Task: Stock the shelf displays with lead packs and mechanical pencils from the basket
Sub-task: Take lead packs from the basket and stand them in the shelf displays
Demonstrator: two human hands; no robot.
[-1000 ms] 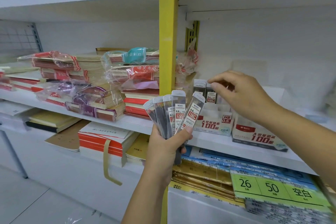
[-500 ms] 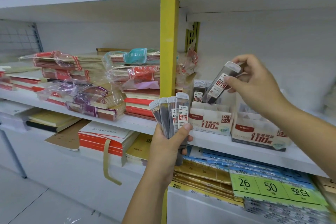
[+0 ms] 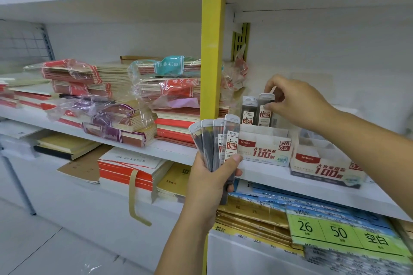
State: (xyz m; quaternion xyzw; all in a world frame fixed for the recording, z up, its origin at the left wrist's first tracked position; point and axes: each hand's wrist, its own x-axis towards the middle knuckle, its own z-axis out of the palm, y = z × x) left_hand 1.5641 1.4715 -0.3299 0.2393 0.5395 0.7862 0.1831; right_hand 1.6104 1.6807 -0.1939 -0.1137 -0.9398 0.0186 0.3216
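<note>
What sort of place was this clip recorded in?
Most likely a stationery shop: white shelves carry shrink-wrapped stacks of exercise books, a white cardboard display box holds clear plastic lead packs, and green number labels mark the stock below.

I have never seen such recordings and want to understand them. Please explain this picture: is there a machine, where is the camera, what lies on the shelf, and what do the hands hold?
There is no machine; a person works with bare hands. The one camera sits on the person's head and looks forward and down. The left hand holds a fan of lead packs. The right hand pinches the top of one lead pack standing in a white display box on the shelf. A second display box stands to its right. Left of the yellow post lie wrapped notebooks.
</note>
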